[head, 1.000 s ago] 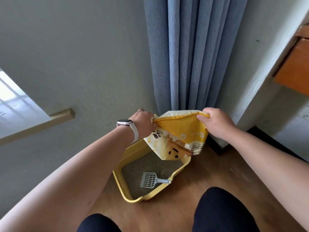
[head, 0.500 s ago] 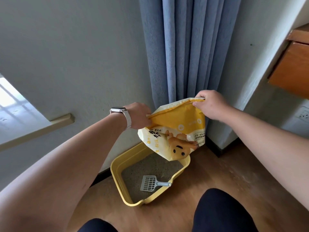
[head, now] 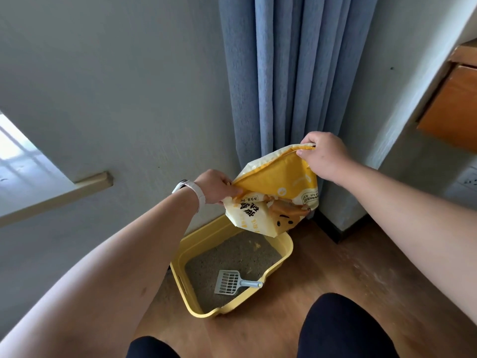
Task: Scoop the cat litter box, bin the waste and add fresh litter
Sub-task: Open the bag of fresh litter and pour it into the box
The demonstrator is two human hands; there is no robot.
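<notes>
Yellow-and-white printed litter bag point(head: 278, 197) — held upside down in the air over the far end of the box, its right corner higher than its left.
Left hand point(head: 215, 186): grip pinching the bag's lower corner.
Right hand point(head: 324, 153): grip curled round the raised corner.
Yellow plastic litter box point(head: 288, 250) — on the wooden floor point(head: 348, 267), grey litter point(head: 232, 257) inside.
Grey slotted plastic scoop point(head: 228, 282): lying on the litter, handle end against the box's near-right wall.

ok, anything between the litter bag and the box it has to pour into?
Nothing visible. The litter bag, gripped by left hand and right hand, hangs over the far end of the litter box. The scoop lies at its near end, not under the bag.
</notes>
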